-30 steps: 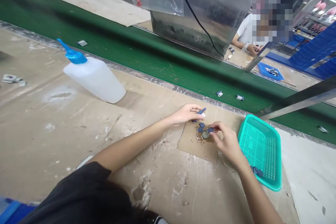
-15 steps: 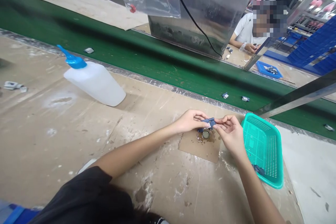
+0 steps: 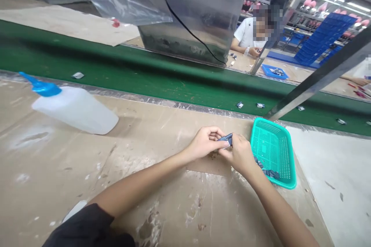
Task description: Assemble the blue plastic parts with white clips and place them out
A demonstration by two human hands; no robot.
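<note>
My left hand (image 3: 204,142) and my right hand (image 3: 239,152) meet above a cardboard sheet (image 3: 208,166) on the workbench. Between their fingertips, both hands pinch a small dark blue part (image 3: 226,139) with a pale edge. My hands hide most of the cardboard and whatever lies on its middle. A teal plastic mesh basket (image 3: 272,150) stands just right of my right hand, holding several dark blue pieces (image 3: 267,172) near its front corner.
A white plastic glue bottle with a blue nozzle (image 3: 72,110) lies at the left. Beyond the bench's metal edge runs a green conveyor belt (image 3: 162,81) carrying small parts. A steel hood (image 3: 191,19) and a seated co-worker (image 3: 251,34) stand across it.
The view has swung, shifting the bench leftward. My hands have closed together on the blue part, covering the pieces on the cardboard, and my right hand has come onto the part.
</note>
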